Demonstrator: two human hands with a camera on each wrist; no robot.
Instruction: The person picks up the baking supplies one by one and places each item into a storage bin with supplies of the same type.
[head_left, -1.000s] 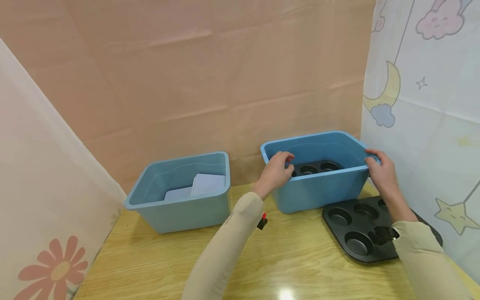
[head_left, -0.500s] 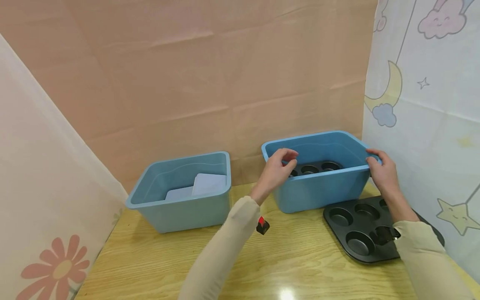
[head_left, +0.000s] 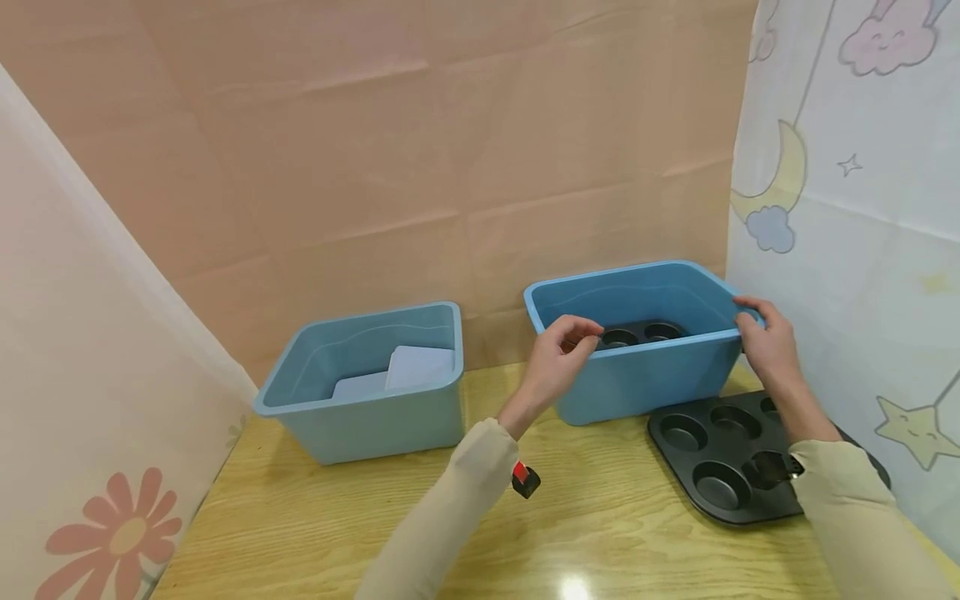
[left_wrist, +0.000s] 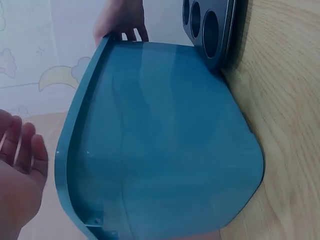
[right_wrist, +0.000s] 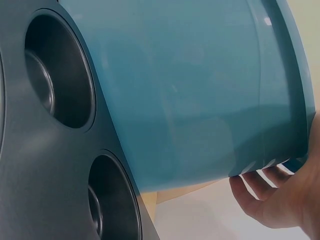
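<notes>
The blue bin point(head_left: 645, 367) stands at the back right of the wooden table point(head_left: 585, 533), its near corner resting on or just over the edge of a dark muffin tray point(head_left: 727, 467). A second muffin tray point(head_left: 637, 335) lies inside it. The right hand point(head_left: 761, 346) grips the bin's right rim, fingers curled over the edge. The left hand point(head_left: 558, 358) hangs just off the left rim, fingers loosely bent and holding nothing.

The bin looks like thin, smooth plastic: probably light, a bit flexible, slippery on its walls. The rolled rim at the 2 short ends seems the surest hold; the metal tray inside could slide if it tips.

Another blue bin point(head_left: 367, 400) holding pale flat pieces sits to the left. Peach and patterned cloth screens enclose the glossy table.
</notes>
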